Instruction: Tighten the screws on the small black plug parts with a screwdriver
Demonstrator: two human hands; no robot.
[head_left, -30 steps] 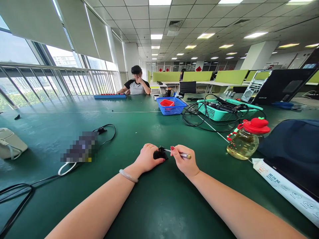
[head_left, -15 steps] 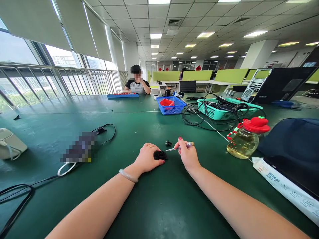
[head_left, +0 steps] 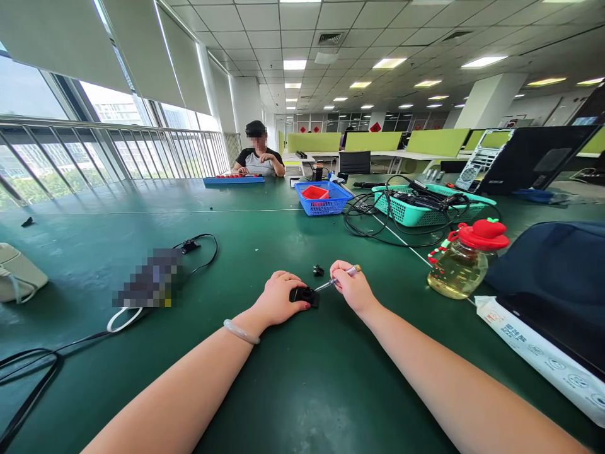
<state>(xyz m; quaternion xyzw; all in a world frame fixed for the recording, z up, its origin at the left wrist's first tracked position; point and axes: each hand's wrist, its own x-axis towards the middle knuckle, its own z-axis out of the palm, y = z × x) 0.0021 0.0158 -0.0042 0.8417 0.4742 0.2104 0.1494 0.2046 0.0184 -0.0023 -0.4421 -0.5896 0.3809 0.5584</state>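
Left hand (head_left: 278, 297) pins the small black plastic module (head_left: 305, 294) to the green table (head_left: 293, 384), fingers clamped on it; right hand (head_left: 352, 289) pinches the slim silver screwdriver (head_left: 336, 279), tip at the module. Best keep the tip seated and the shaft steady; the loose black piece (head_left: 318, 271) sits just beyond.

A blurred patch (head_left: 149, 285) left of the left hand (head_left: 278, 298) hides whatever lies there on the table (head_left: 293, 391). The left hand covers part of the small black part (head_left: 305, 295), too small to identify. Right of that hand, the dark bag (head_left: 553, 284) and white packet (head_left: 543, 356) are cut off by the edge, as is the white case (head_left: 16, 274) far left.
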